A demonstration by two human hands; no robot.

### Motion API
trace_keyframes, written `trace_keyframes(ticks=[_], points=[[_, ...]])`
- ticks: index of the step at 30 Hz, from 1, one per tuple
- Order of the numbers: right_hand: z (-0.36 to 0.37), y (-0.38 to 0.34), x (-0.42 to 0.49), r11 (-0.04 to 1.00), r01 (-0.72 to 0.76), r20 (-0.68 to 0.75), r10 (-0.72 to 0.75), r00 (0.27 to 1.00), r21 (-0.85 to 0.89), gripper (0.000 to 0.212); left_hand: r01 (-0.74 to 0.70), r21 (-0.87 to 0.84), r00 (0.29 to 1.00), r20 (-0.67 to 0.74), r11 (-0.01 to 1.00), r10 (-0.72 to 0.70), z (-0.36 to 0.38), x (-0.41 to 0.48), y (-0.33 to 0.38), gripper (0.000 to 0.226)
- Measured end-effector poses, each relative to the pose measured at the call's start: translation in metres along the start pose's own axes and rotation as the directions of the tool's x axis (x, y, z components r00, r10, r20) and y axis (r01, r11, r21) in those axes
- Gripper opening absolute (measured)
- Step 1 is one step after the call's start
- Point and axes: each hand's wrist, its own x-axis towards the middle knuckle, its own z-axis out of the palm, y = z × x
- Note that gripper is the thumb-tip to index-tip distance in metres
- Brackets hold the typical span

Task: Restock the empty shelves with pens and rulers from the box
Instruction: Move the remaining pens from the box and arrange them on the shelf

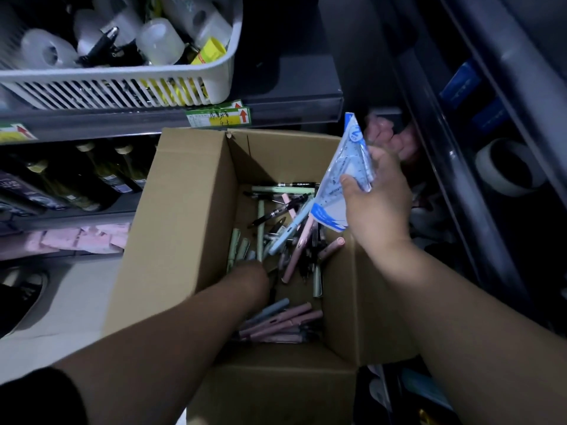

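Cardboard box open below me, pens loose inside. My right hand pinches a blue-and-white ruler pack above its right wall, fingers curled round it. My left hand dips among the pens; its grip I cannot tell.

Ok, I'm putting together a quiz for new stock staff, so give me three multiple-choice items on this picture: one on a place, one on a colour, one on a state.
1. Where do the loose pens lie?
A. in a glass jar
B. in the cardboard box
C. in a drawer

2. What colours is the ruler pack?
A. blue and white
B. red and black
C. plain green

3. What is the right hand doing?
A. hanging empty
B. holding the ruler pack
C. pressing a box flap flat

Answers: 1 B, the pens are piled on the box bottom; 2 A, the pack is white with blue print; 3 B, thumb and fingers pinch the pack above the box.
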Motion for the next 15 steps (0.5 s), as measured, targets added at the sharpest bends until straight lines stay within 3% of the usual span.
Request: trace_keyframes(ticks=[3,15], points=[[0.002,0.002,-0.004,1.0,0.003,0.01,-0.003,1.0,0.006,0.034,-0.092,0.085,0.995,0.036,0.992,0.089,0.017,0.0,0.011,0.041],[0.003,0.008,-0.004,0.998,-0.042,0.004,0.042,0.999,0.035,0.036,-0.074,-0.045,0.99,0.115,0.996,0.078,0.006,-0.002,0.005,0.041]])
